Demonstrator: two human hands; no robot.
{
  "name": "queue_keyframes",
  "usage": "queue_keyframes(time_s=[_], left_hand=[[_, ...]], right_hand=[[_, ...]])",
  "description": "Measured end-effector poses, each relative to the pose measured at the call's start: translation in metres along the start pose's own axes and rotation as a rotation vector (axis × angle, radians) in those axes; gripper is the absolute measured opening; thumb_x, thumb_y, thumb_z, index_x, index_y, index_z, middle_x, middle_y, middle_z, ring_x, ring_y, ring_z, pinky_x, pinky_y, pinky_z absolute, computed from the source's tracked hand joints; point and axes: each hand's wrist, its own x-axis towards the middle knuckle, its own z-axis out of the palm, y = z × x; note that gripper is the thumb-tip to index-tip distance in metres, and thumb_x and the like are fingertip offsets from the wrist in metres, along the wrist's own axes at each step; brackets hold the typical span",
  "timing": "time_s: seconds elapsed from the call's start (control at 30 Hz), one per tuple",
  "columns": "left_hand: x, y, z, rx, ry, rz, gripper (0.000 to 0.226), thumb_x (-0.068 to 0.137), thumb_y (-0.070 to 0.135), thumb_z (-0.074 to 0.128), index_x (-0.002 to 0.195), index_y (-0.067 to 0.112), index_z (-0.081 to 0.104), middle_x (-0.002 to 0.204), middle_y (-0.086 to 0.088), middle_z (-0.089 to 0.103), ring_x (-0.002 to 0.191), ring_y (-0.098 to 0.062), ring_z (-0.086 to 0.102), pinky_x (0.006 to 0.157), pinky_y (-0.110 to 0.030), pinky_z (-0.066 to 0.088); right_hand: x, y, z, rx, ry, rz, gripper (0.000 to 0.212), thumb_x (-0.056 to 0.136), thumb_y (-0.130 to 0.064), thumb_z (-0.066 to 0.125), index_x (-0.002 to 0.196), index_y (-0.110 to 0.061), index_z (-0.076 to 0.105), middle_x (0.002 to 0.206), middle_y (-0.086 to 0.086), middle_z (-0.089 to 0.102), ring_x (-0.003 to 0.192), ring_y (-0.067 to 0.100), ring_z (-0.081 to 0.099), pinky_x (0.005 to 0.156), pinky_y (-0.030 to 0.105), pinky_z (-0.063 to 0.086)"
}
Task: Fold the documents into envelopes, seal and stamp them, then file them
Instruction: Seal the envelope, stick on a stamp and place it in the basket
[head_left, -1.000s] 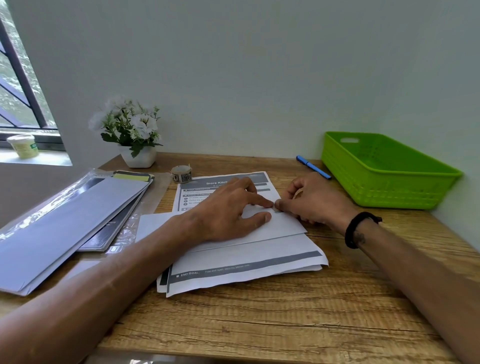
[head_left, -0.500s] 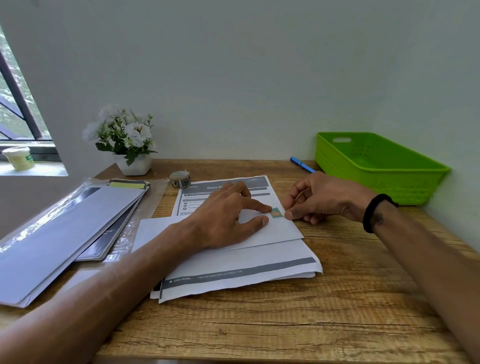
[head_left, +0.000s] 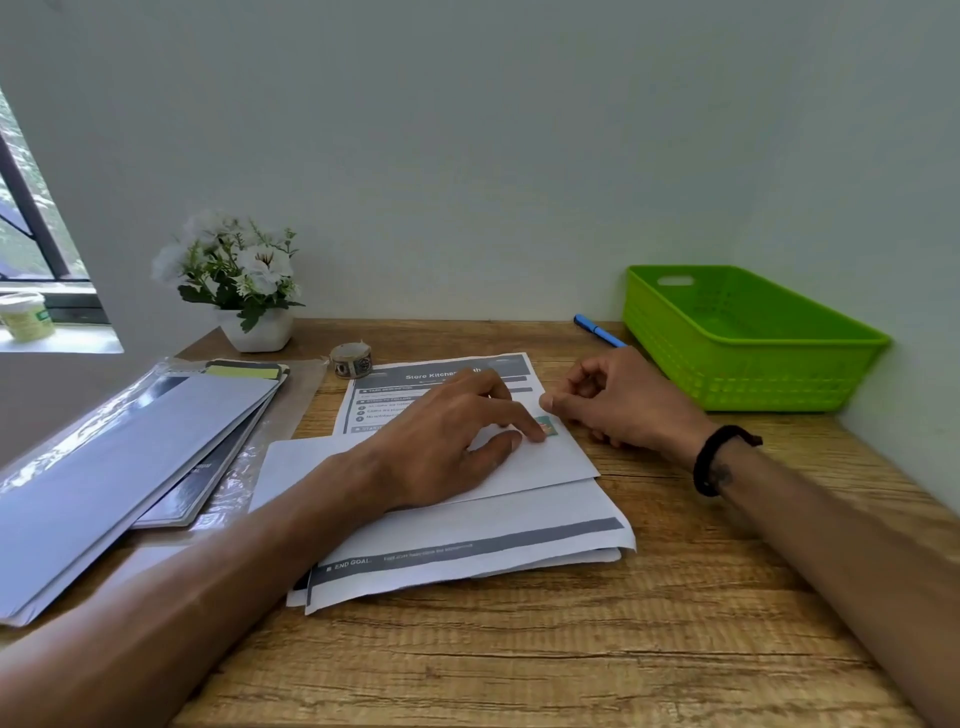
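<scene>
A: Where is the envelope (head_left: 550, 462) right now?
B: Flat on top of the printed documents (head_left: 467, 545) in the middle of the counter (head_left: 519, 665), with a small stamp (head_left: 545, 427) at its far right corner.
A: And the hands?
B: The left hand (head_left: 447, 447) lies spread over the envelope, fingers straight, the index fingertip pressing down on the stamp. The right hand (head_left: 618, 405) sits just beside that corner, off the envelope, its fingers curled in loosely; I cannot tell whether it holds anything. A black band (head_left: 719, 457) circles that wrist.
A: What lies around the papers?
B: A small roll of stamps or tape (head_left: 352, 360) stands just beyond the documents' far left corner. To the left, a pile of envelopes and folders (head_left: 130, 457) rests on a clear plastic sleeve. A white pot of white flowers (head_left: 244, 280) stands at the far left by the wall. On the right, a green basket (head_left: 743, 353) sits in the corner, and a blue pen (head_left: 597, 330) lies just beside it
A: Anything farther off?
B: A small tub (head_left: 26, 314) on the window sill
</scene>
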Motion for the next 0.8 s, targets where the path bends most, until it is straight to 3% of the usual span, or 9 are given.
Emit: queue_keyframes(time_s=[0.1,0.27,0.37,0.5,0.67,0.8], left_hand=[[0.002,0.000,0.001,-0.004,0.014,0.008,0.025,0.104,0.030,0.055,0.123,0.041,0.069,0.117,0.008,0.056,0.110,-0.008,0.049,0.093,-0.031,0.046],[0.001,-0.001,0.004,-0.024,0.031,0.004,0.021,0.104,0.030,0.055,0.120,0.038,0.067,0.114,0.009,0.058,0.108,-0.009,0.048,0.090,-0.027,0.041],[0.000,-0.002,0.005,-0.005,0.033,0.001,0.026,0.105,0.033,0.053,0.129,0.040,0.061,0.116,0.011,0.057,0.107,-0.005,0.047,0.088,-0.021,0.038],[0.000,0.001,0.002,-0.016,0.005,-0.009,0.033,0.105,0.026,0.053,0.130,0.041,0.067,0.121,0.009,0.056,0.114,-0.007,0.049,0.096,-0.029,0.044],[0.000,0.004,0.002,0.017,0.043,-0.005,0.029,0.102,0.025,0.055,0.122,0.040,0.070,0.117,0.008,0.058,0.112,-0.010,0.051,0.094,-0.036,0.049],[0.000,0.008,0.003,0.023,0.051,-0.008,0.028,0.102,0.024,0.055,0.121,0.038,0.071,0.117,0.007,0.059,0.111,-0.010,0.050,0.092,-0.031,0.047]], right_hand=[[-0.001,-0.003,0.003,-0.131,0.034,-0.044,0.028,0.079,-0.046,0.084,0.086,-0.021,0.075,0.079,-0.004,0.072,0.069,0.007,0.061,0.059,0.022,0.044],[0.003,-0.006,0.003,-0.082,-0.016,0.017,0.024,0.082,-0.039,0.084,0.089,-0.018,0.074,0.074,-0.001,0.069,0.060,0.010,0.058,0.052,0.024,0.044],[0.005,-0.004,0.006,-0.089,-0.001,0.019,0.018,0.085,-0.035,0.082,0.089,-0.019,0.073,0.077,-0.002,0.070,0.062,0.009,0.059,0.053,0.024,0.043],[0.002,-0.001,0.005,-0.081,0.023,-0.011,0.017,0.086,-0.036,0.081,0.090,-0.020,0.074,0.074,-0.006,0.069,0.059,0.004,0.057,0.052,0.020,0.043],[0.000,-0.001,-0.011,0.002,-0.189,0.025,0.027,0.079,-0.039,0.087,0.098,-0.024,0.074,0.088,-0.002,0.074,0.058,0.006,0.061,0.064,0.026,0.057],[0.000,-0.009,-0.022,0.079,-0.327,0.066,0.028,0.080,-0.019,0.087,0.106,-0.019,0.076,0.084,-0.003,0.071,0.061,0.004,0.063,0.064,0.021,0.058]])
